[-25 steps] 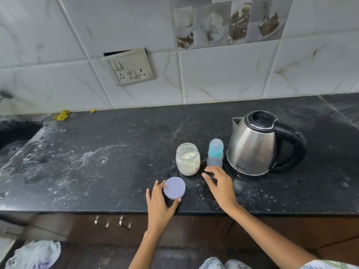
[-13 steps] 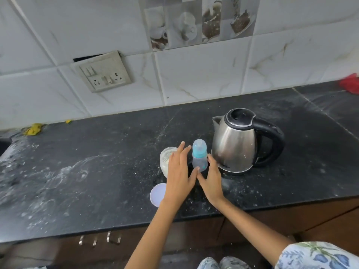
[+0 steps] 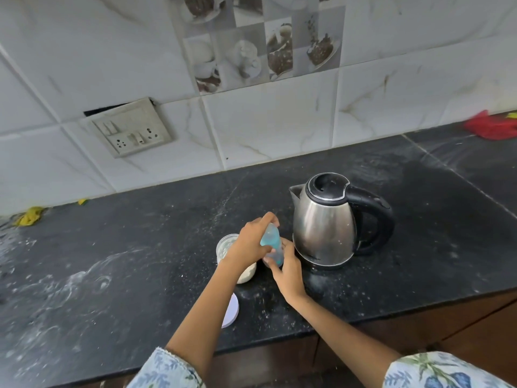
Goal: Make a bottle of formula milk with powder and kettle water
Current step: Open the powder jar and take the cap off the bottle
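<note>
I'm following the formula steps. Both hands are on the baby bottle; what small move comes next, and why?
Probably twist the blue cap off: the left hand grips the top of the baby bottle, the right hand steadies its base, and it is capped.

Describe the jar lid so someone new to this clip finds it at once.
Start at the steel kettle on the black counter. Left of it stands the powder jar; nearer the counter's front edge lies the lid, half hidden by the left forearm. It is the only flat, pale lavender disc.

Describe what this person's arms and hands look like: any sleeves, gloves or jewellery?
Both hands, left hand and right hand, are bare, with no gloves, rings or watch visible. Forearms are uncovered; short pale blue sleeves carry a blue-and-green leaf and flower print.
</note>
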A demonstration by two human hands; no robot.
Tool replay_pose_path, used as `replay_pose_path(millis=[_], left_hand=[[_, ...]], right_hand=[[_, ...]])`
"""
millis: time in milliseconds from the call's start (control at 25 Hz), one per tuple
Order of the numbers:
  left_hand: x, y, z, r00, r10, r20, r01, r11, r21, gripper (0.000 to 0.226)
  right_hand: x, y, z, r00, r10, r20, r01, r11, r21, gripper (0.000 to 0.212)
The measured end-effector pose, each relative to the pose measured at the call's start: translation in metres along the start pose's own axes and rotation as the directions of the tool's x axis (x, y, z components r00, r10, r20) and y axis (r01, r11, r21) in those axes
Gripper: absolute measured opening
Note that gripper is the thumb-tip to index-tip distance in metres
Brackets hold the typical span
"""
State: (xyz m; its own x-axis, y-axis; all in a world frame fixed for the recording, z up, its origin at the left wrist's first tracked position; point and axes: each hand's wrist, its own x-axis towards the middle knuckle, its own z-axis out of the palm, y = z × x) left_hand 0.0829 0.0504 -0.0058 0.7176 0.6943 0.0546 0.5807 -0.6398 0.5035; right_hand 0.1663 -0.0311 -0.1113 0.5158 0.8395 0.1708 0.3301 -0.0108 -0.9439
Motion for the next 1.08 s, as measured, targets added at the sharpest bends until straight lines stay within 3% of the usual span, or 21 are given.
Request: replay_pose_path(millis=[160, 360, 440, 520, 600, 720, 800, 880, 960, 1080], left_hand=[[-0.004, -0.001, 0.008, 0.998, -0.051, -0.031, 0.052, 0.998, 0.025, 0.050], [-0.009, 0.018, 0.019, 0.960, -0.151, -0.237, 0.204, 0.954, 0.218, 0.047], [-0.009, 0.018, 0.017, 0.982, -0.126, -0.141, 0.160, 0.950, 0.267, 0.052], [-0.007, 0.012, 0.011, 0.995, -0.079, 0.057, 0.070, 0.986, 0.150, 0.058], [-0.006, 0.005, 0.004, 0.988, -0.042, 0.149, 0.029, 0.996, 0.084, 0.057], [-0.010, 0.012, 0.004, 0.997, -0.070, -0.029, 0.074, 0.984, 0.164, 0.040], [-0.012, 0.025, 0.013, 0.975, -0.131, -0.182, 0.173, 0.955, 0.241, 0.044], [-0.012, 0.035, 0.021, 0.953, -0.181, -0.244, 0.265, 0.888, 0.376, 0.053], [-0.009, 0.037, 0.021, 0.960, -0.205, -0.189, 0.271, 0.850, 0.452, 0.060], [-0.004, 0.030, 0.011, 0.988, -0.127, 0.087, 0.082, 0.911, 0.404, 0.065]], right_hand=[[0.003, 0.003, -0.001, 0.999, -0.009, 0.042, 0.011, 0.999, -0.047, 0.055], [-0.004, 0.005, 0.007, 0.997, -0.070, -0.026, 0.062, 0.969, -0.240, 0.053], [-0.006, 0.006, 0.005, 0.996, -0.077, -0.048, 0.062, 0.967, -0.246, 0.050], [-0.005, 0.006, 0.001, 0.998, -0.053, -0.044, 0.041, 0.973, -0.228, 0.051], [-0.004, 0.003, -0.003, 0.998, -0.033, -0.049, 0.022, 0.975, -0.222, 0.054], [-0.006, 0.001, -0.005, 0.995, 0.000, -0.100, -0.022, 0.976, -0.216, 0.053], [-0.007, 0.000, -0.005, 0.992, 0.013, -0.128, -0.041, 0.975, -0.220, 0.049], [-0.009, -0.001, -0.006, 0.990, 0.017, -0.143, -0.050, 0.972, -0.229, 0.046], [-0.010, -0.003, -0.006, 0.988, 0.018, -0.151, -0.054, 0.971, -0.235, 0.045], [-0.011, -0.003, -0.007, 0.988, 0.022, -0.150, -0.057, 0.970, -0.237, 0.051]])
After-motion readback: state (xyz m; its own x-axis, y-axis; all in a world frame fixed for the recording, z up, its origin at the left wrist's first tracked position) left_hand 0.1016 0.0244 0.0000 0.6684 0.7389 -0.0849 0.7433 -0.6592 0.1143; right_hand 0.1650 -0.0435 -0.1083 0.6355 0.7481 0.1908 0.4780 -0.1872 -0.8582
